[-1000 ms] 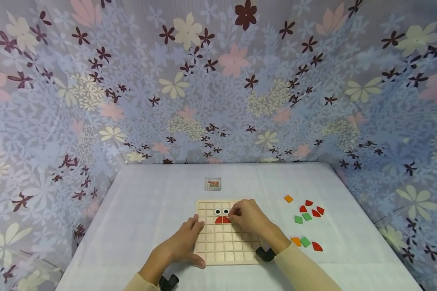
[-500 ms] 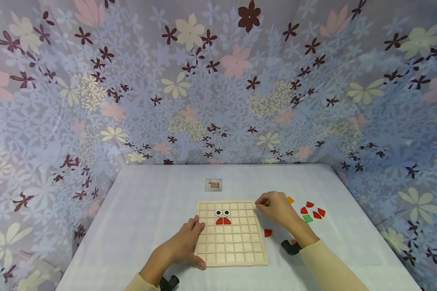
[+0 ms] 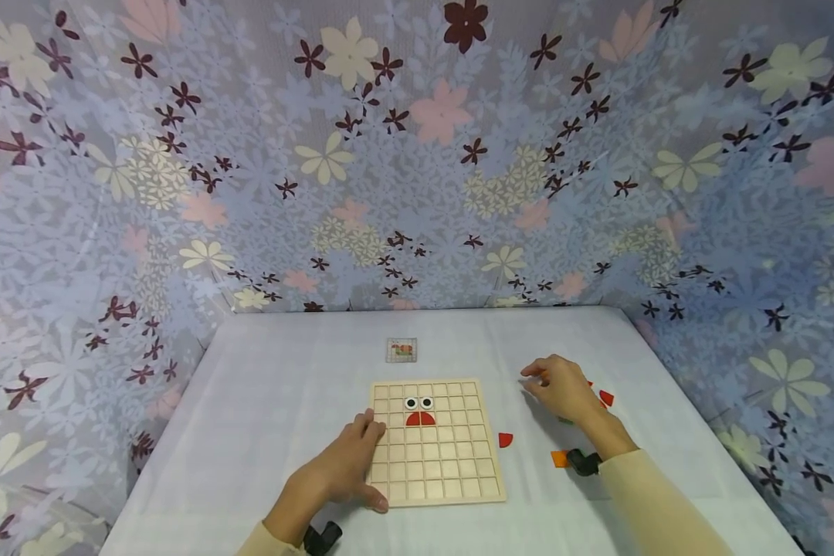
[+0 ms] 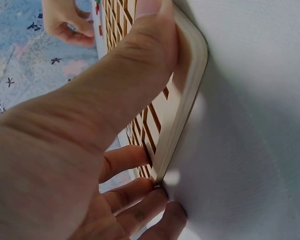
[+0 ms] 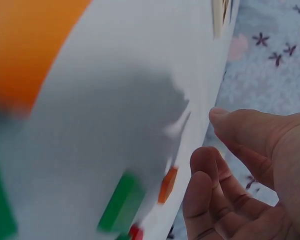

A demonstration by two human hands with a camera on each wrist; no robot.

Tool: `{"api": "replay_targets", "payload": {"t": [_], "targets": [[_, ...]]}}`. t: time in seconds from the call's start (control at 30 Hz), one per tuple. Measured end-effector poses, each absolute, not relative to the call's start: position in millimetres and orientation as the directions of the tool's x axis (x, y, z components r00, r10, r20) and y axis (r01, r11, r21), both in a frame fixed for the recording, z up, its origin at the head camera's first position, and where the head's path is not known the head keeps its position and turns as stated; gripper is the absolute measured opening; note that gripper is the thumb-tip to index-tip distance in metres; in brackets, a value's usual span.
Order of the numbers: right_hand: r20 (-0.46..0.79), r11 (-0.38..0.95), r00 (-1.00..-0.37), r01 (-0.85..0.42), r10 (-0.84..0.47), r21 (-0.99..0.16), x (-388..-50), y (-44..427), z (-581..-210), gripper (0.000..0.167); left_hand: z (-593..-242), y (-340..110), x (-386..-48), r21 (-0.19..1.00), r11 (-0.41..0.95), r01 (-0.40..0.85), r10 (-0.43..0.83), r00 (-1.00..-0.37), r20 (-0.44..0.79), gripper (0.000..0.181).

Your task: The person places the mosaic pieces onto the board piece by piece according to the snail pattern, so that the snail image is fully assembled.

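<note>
My left hand [image 3: 340,463] rests at the left edge of the wooden grid board [image 3: 396,492], its fingers and spread thumb touching the rim. In the left wrist view, the thumb lies over the board's corner [image 4: 195,55]. On the board, two round eye pieces [image 3: 418,403] sit above two red quarter pieces [image 3: 420,418]. Right of the board, my right hand [image 3: 570,394] hovers over the table with nothing visible in its fingers. In the right wrist view, its thumb and fingers stand apart, near an orange piece [image 5: 167,185] and a green piece [image 5: 121,202].
A small picture card [image 3: 401,350] lies behind the board. One red piece [image 3: 505,440] lies beside its right edge. Farther right, an orange piece [image 3: 559,459] and another red piece [image 3: 606,398] are partly visible around my right arm.
My right hand has moved from the board's eye pieces rightward to the loose pieces, its fingers now spread apart. My left hand stays at the board. The head view has shifted slightly.
</note>
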State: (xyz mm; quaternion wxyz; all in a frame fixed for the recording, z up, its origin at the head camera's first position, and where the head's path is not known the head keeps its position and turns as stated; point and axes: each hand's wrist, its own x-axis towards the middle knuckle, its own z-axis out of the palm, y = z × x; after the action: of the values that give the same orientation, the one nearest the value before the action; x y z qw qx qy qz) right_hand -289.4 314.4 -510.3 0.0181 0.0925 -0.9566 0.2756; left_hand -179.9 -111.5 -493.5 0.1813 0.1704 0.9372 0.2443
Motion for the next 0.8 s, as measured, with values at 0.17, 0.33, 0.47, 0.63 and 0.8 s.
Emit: {"api": "replay_targets", "payload": {"t": [0.17, 0.33, 0.47, 0.63, 0.8], "targets": [[0.076, 0.84, -0.984, -0.176, -0.16, -0.513, -291.8, 339.0, -511.5, 0.015, -494.8, -111.9, -180.3, 0.522, 0.821, 0.233, 0.411, -0.875, -0.256, 0.125], [0.045, 0.829, -0.979, -0.191, -0.197, -0.525, -285.7, 362.7, -514.0, 0.01, -494.2, -112.6, -181.1, 0.516, 0.817, 0.256, 0.42, -0.878, -0.23, 0.126], [-0.013, 0.805, -0.968, -0.199, -0.249, -0.559, -277.4, 377.2, -512.6, 0.016, -492.1, -112.1, -181.9, 0.508, 0.823, 0.255, 0.415, -0.88, -0.23, 0.127], [-0.071, 0.778, -0.938, -0.238, -0.34, -0.581, -270.7, 390.4, -511.9, 0.03, -491.9, -112.1, -182.0, 0.494, 0.834, 0.244, 0.401, -0.884, -0.24, 0.127], [-0.101, 0.761, -0.909, -0.273, -0.404, -0.589, -270.2, 399.8, -514.9, 0.032, -494.3, -111.4, -181.1, 0.492, 0.837, 0.239, 0.398, -0.884, -0.246, 0.126]]}}
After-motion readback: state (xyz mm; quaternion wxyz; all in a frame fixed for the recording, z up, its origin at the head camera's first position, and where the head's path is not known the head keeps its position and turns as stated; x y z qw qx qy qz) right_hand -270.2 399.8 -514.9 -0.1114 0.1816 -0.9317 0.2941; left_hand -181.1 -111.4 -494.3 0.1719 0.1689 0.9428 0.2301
